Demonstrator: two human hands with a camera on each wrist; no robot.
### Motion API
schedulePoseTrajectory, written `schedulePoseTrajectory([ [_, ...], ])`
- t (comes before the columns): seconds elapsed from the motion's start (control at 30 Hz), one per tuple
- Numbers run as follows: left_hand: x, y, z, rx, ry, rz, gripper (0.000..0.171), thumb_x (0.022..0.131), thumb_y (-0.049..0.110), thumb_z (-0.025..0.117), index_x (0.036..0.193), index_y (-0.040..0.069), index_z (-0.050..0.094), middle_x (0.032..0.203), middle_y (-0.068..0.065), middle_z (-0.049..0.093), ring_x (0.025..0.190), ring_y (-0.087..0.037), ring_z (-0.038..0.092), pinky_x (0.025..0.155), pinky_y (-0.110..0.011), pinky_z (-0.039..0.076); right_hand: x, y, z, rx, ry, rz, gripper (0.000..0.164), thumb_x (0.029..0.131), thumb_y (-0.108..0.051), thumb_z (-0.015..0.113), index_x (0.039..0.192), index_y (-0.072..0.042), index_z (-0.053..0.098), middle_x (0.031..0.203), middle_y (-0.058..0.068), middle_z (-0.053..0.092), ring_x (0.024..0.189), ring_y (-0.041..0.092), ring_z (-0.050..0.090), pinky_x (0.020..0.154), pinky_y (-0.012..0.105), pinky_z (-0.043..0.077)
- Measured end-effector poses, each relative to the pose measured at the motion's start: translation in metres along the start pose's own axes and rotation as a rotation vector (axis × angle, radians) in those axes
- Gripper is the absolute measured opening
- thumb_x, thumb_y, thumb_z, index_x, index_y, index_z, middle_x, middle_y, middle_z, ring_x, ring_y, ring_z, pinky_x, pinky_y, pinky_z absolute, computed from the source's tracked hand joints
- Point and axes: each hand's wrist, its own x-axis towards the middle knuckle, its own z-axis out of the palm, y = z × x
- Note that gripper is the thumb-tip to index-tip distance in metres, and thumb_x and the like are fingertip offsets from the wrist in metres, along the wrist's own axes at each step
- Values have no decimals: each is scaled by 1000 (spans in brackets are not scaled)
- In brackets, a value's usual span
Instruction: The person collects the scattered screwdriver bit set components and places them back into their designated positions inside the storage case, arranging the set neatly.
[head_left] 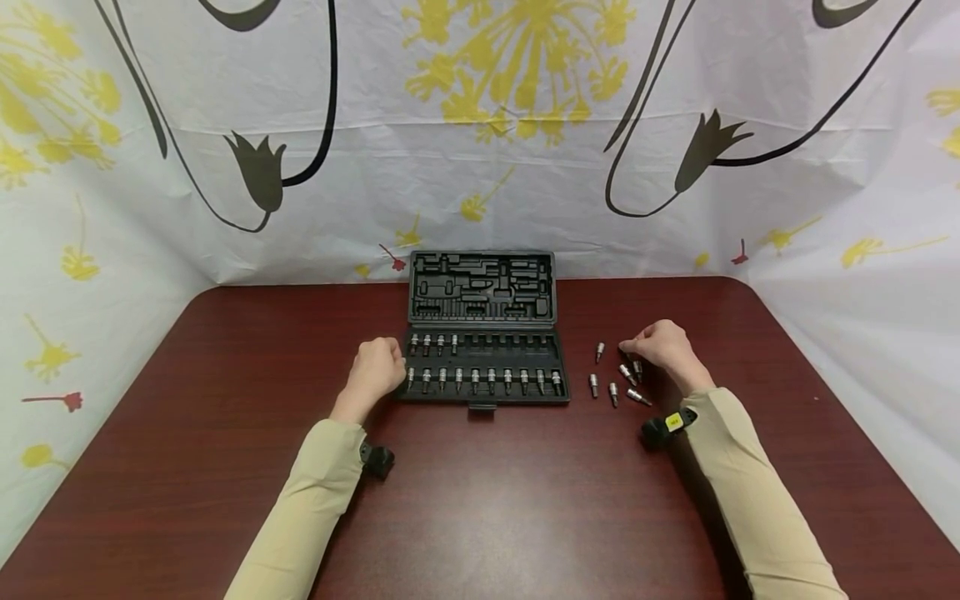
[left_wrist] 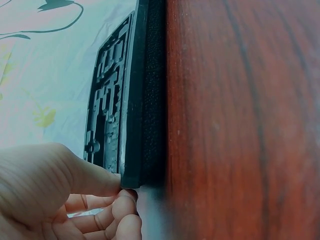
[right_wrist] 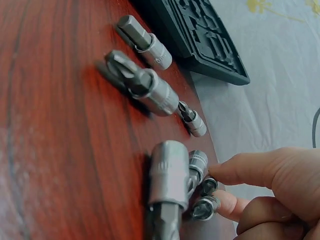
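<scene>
A black socket-set case point(head_left: 525, 402) lies open on the table, with silver bit sockets in its front row and at the left of its back row. My left hand point(head_left: 377, 367) grips the case's left edge; in the left wrist view the thumb lies along the corner with the fingers curled beneath. To the right of the case, several loose bit sockets lie scattered, one big bit socket point(right_wrist: 169, 172) nearest the right wrist camera. My right hand point(head_left: 663, 346) pinches a bit socket point(right_wrist: 209, 186) between thumb and index finger, among the others at the back of the group.
The case's lid point(head_left: 482, 287), with moulded recesses, leans back near the far table edge. A patterned white cloth point(head_left: 480, 192) hangs behind the dark red-brown table point(head_left: 480, 500). A front latch point(head_left: 482, 407) sticks out from the case toward me.
</scene>
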Motion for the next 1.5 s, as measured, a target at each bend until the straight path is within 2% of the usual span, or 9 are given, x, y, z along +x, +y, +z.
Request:
schedulePoseTrajectory([
  [0.23,0,1,0,9,13,3,25,87,6,56,64,9,48,60,-5,47,59,-23,47,56,-33,38,2,-1,1,-4,-13,34,35,85,-24,64,55,-8,57,47,-5,43,47,12,41,51,29,36],
  [0.5,0,2,1,7,7,-9,25,87,7,56,64,9,48,60,-5,47,59,-23,47,56,-33,37,2,-6,-1,5,18,53,34,86,-27,63,65,-1,65,50,-3,52,50,13,44,54,30,38],
  [0.73,0,2,0,4,4,-5,23,87,6,58,65,8,51,63,-7,50,59,-23,49,56,-33,39,1,-17,-1,-15,52,4,34,84,-27,64,64,0,68,64,2,64,71,23,56,68,37,45],
  [0.87,0,2,1,-2,4,-5,23,88,6,57,65,7,50,62,-6,49,58,-22,47,56,-32,37,1,-24,1,1,44,-15,33,85,-26,64,72,3,71,74,10,68,82,30,59,74,43,47],
  [1.03,-1,2,0,0,-1,-8,24,88,6,57,66,8,49,62,-6,48,57,-21,45,56,-32,37,3,-32,5,15,48,-35,32,84,-25,63,78,5,71,80,13,69,87,33,60,78,44,48],
  [1.33,-1,2,0,5,-3,-20,24,88,6,57,66,8,50,62,-6,48,58,-22,46,58,-33,38,3,-48,14,79,18,-51,31,86,-22,62,80,6,71,75,11,69,69,16,56,65,31,44],
  [1.5,-1,3,-1,2,-5,-21,24,89,6,57,66,8,49,62,-6,48,58,-22,46,57,-33,38,4,-58,19,119,2,-35,30,86,-21,62,73,5,69,61,3,62,55,11,44,60,29,40],
])
